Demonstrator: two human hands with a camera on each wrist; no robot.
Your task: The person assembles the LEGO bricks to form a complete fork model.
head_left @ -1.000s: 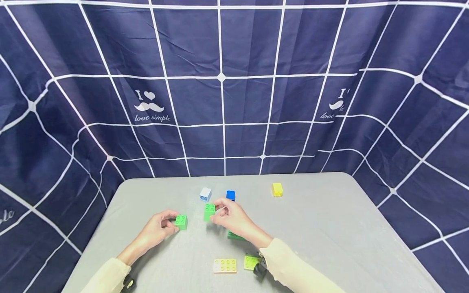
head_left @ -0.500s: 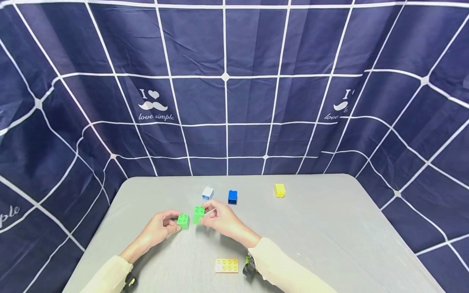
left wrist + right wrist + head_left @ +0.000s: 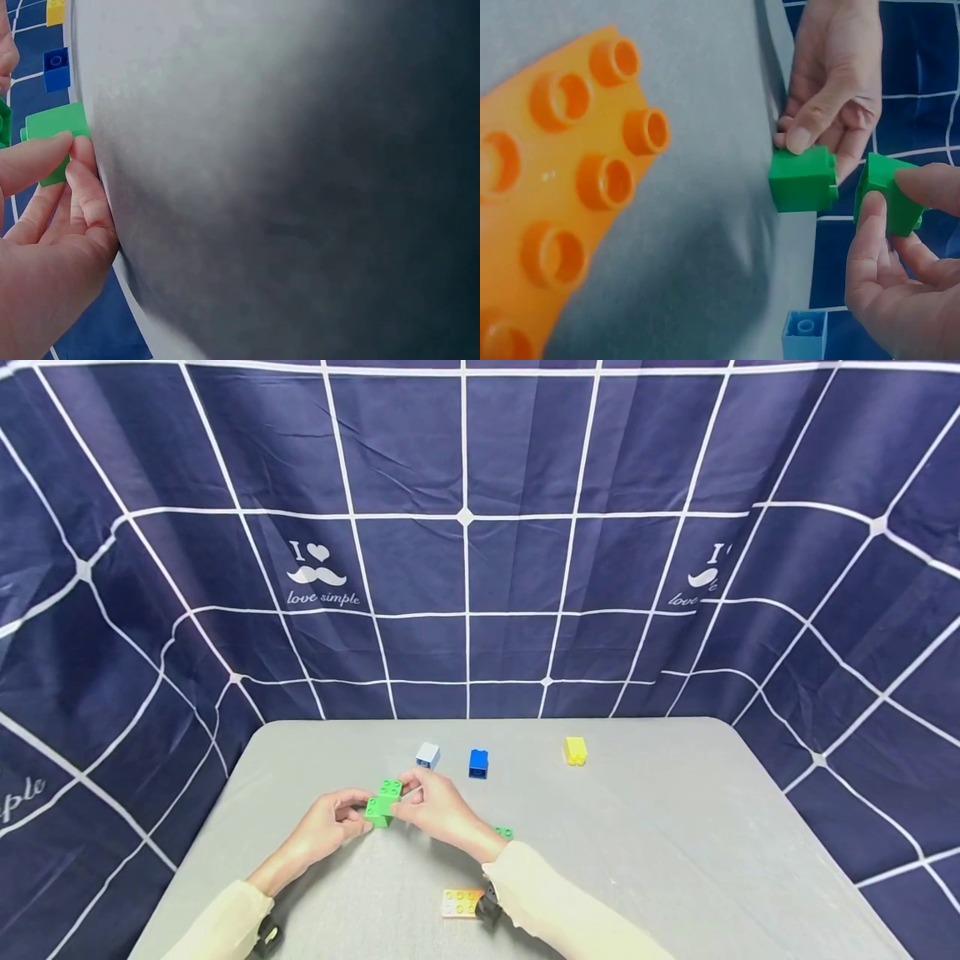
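Note:
My left hand [image 3: 326,828] pinches a bright green building brick [image 3: 377,815] between thumb and fingers, low over the grey table, its studs up in the head view. A second green brick [image 3: 891,193] is held by the thumb and fingertips of my right hand [image 3: 435,806]. In the head view this brick overlaps the upper part of the first. The right wrist view shows a narrow gap between the two, with the studs of the left-hand brick [image 3: 802,180] facing the other brick. At the left edge of the left wrist view, only a sliver of the right-hand brick [image 3: 4,124] shows.
Behind the hands lie a light blue brick [image 3: 428,755], a blue brick [image 3: 478,763] and, farther right, a yellow brick [image 3: 575,750]. An orange studded brick [image 3: 459,903] lies near the front, partly behind the right wristband. A darker green brick [image 3: 505,832] peeks out past the right forearm.
My right hand has carried its green brick leftward until it overlaps the left-hand brick in the head view. The left hand stays nearly still. The right sleeve now hides the lime brick.

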